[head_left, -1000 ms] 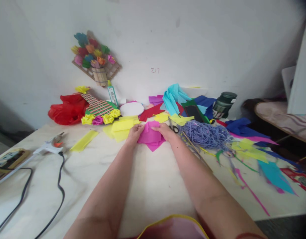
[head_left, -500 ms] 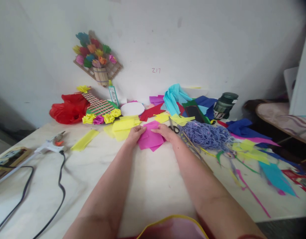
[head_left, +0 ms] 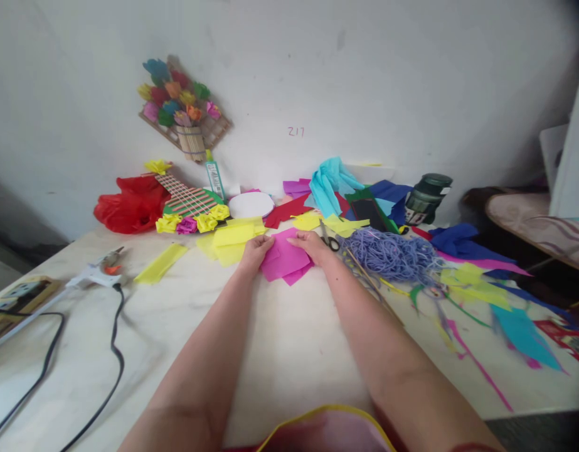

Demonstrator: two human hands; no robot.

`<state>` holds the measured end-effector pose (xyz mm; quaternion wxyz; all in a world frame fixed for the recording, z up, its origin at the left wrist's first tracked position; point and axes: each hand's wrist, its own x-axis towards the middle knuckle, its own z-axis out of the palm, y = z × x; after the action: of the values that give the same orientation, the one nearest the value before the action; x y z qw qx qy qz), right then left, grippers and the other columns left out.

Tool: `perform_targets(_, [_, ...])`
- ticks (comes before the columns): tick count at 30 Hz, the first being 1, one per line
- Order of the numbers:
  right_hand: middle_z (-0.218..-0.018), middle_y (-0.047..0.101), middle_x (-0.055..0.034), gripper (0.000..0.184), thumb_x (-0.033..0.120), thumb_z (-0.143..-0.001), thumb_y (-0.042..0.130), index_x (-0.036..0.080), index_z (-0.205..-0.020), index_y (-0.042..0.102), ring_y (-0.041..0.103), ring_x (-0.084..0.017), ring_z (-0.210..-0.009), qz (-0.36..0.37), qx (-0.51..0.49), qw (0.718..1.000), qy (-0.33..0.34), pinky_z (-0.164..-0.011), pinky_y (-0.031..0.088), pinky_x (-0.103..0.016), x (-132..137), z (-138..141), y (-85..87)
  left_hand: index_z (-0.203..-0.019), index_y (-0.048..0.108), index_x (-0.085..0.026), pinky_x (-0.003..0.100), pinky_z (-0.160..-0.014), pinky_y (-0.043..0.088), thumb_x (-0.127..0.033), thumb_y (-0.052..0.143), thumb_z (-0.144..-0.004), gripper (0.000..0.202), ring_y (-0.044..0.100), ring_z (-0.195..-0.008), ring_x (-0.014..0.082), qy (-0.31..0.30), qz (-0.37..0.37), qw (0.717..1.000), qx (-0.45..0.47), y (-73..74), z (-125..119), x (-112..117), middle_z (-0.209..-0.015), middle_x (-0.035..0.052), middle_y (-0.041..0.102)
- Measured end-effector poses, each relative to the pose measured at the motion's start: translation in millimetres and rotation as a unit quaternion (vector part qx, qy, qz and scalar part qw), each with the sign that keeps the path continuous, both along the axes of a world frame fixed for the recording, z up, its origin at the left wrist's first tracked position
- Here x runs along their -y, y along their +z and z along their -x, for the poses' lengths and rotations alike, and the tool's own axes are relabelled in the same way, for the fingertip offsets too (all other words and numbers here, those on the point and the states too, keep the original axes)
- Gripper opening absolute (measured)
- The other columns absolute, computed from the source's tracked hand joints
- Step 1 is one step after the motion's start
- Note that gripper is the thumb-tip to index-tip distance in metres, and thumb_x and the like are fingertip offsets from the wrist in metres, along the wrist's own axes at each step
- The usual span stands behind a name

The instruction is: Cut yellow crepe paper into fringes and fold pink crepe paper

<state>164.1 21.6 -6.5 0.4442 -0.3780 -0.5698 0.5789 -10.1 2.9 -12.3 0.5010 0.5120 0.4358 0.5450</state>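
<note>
Magenta crepe paper (head_left: 286,256), in a few overlapping squares, lies between my two hands over the white table (head_left: 298,351). My left hand (head_left: 255,252) pinches its left edge, thumb on top. At the upper right side, my right hand (head_left: 312,246) is closed on the same paper with the thumb across it. Yellow crepe paper sheets (head_left: 233,242) lie just beyond my left hand. A pair of scissors (head_left: 330,242) rests right of my right hand, beside a tangle of purple-blue string (head_left: 393,254).
On the left are a white glue gun (head_left: 94,274) with a black cord and a power strip (head_left: 21,304). A green craft with sticks and paper flowers (head_left: 190,204) stands by the wall. Paper scraps (head_left: 524,336) and a dark green jar (head_left: 426,199) are on the right.
Both hands keep their hold on the magenta paper. My right thumb has shifted slightly up along the paper; otherwise the scene looks nearly the same.
</note>
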Motion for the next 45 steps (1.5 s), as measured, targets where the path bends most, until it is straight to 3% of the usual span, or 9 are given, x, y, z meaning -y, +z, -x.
perform_targets(8, [-0.057, 0.057, 0.0024, 0.027, 0.038, -0.057, 0.068, 0.015, -0.069, 0.062, 0.051, -0.013, -0.059, -0.025, 0.058, 0.997, -0.034, -0.055, 0.040, -0.025, 3, 5, 2.5, -0.062, 0.056, -0.014, 0.020, -0.045, 0.033, -0.037, 0.068, -0.057, 0.027, 0.045, -0.045, 0.0084, 0.046, -0.002, 0.999, 0.024, -1.0, 0, -3, -0.051, -0.0023, 0.054])
perform_targets(14, [-0.066, 0.061, 0.0011, 0.022, 0.034, -0.059, 0.066, 0.016, -0.072, 0.067, 0.054, -0.015, -0.070, -0.045, 0.073, 0.994, -0.073, -0.066, 0.043, -0.028, 3, 7, 0.8, -0.062, 0.057, -0.014, 0.021, -0.045, 0.033, -0.035, 0.068, -0.057, 0.024, 0.045, -0.045, 0.0088, 0.062, 0.000, 0.998, 0.027, -3.9, 1, -5, -0.050, -0.0022, 0.054])
perform_targets(25, [-0.089, 0.068, -0.0025, 0.028, 0.025, -0.062, 0.064, 0.022, -0.089, 0.070, 0.058, -0.016, -0.085, -0.068, 0.033, 0.997, -0.015, -0.081, 0.043, -0.032, 0, 6, -6.3, -0.063, 0.056, -0.014, 0.020, -0.044, 0.034, -0.035, 0.068, -0.058, 0.025, 0.046, -0.044, 0.0084, 0.052, 0.019, 0.998, 0.042, -3.2, 2, -4, -0.050, -0.0019, 0.054])
perform_targets(31, [-0.088, 0.069, -0.0029, 0.027, 0.019, -0.065, 0.057, 0.021, -0.088, 0.070, 0.058, -0.017, -0.084, -0.118, 0.065, 0.991, 0.000, -0.079, 0.042, -0.032, 1, 2, -5.1, -0.064, 0.056, -0.014, 0.020, -0.043, 0.033, -0.038, 0.068, -0.058, 0.027, 0.045, -0.042, 0.0082, 0.038, 0.023, 0.998, 0.049, -2.7, 2, -4, -0.049, -0.0023, 0.054])
perform_targets(41, [-0.081, 0.069, -0.0014, 0.026, 0.018, -0.063, 0.056, 0.022, -0.083, 0.072, 0.057, -0.017, -0.076, -0.118, 0.120, 0.986, -0.019, -0.073, 0.042, -0.031, 7, 5, 5.5, -0.064, 0.055, -0.014, 0.021, -0.044, 0.034, -0.039, 0.069, -0.057, 0.029, 0.046, -0.044, 0.0084, 0.037, 0.023, 0.998, 0.047, -6.8, 3, -7, -0.051, -0.0015, 0.055])
perform_targets(45, [-0.080, 0.069, -0.0013, 0.027, 0.018, -0.064, 0.052, 0.022, -0.082, 0.072, 0.058, -0.018, -0.080, -0.150, 0.132, 0.980, -0.007, -0.076, 0.042, -0.031, 7, 4, 7.0, -0.064, 0.056, -0.014, 0.021, -0.044, 0.034, -0.039, 0.069, -0.057, 0.029, 0.046, -0.044, 0.0084, 0.032, 0.030, 0.998, 0.047, -4.9, 3, -6, -0.051, -0.0015, 0.055])
